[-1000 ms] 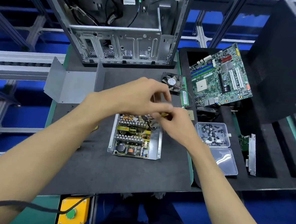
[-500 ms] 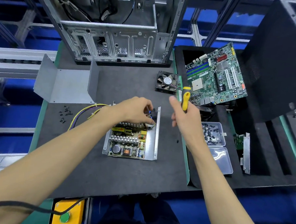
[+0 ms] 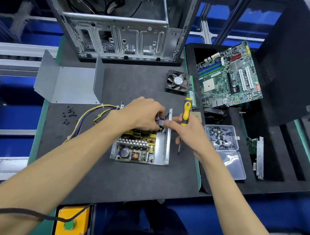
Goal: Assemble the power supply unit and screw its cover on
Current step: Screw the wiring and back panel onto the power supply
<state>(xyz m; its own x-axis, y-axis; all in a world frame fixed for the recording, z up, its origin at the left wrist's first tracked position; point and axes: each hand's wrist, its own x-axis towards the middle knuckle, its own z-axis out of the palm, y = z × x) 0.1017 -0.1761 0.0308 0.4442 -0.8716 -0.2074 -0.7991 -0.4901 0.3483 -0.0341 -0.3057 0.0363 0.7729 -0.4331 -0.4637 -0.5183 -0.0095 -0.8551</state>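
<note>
The open power supply unit [image 3: 139, 149] lies in the middle of the black mat, its circuit board bare and its wire bundle [image 3: 89, 117] trailing left. My left hand [image 3: 143, 113] pinches a small part at the unit's far right corner. My right hand [image 3: 186, 130] holds a yellow-handled screwdriver [image 3: 185, 112] upright, its tip pointing down past the palm, while its fingertips touch the unit's right metal wall [image 3: 168, 136]. The grey bent metal cover [image 3: 69, 83] lies at the far left. Loose black screws [image 3: 69, 114] sit beside the wires.
A computer case [image 3: 120, 24] stands at the back. A small fan [image 3: 178, 82] and a motherboard [image 3: 229, 76] lie to the right, with an open plastic screw box [image 3: 222, 137] and a bracket [image 3: 259, 156] in the black tray. A yellow button box [image 3: 70, 223] sits at the front edge.
My right hand has come down and left with the screwdriver, from held off to the right of the unit to its right wall. My left hand stays at the unit's far corner.
</note>
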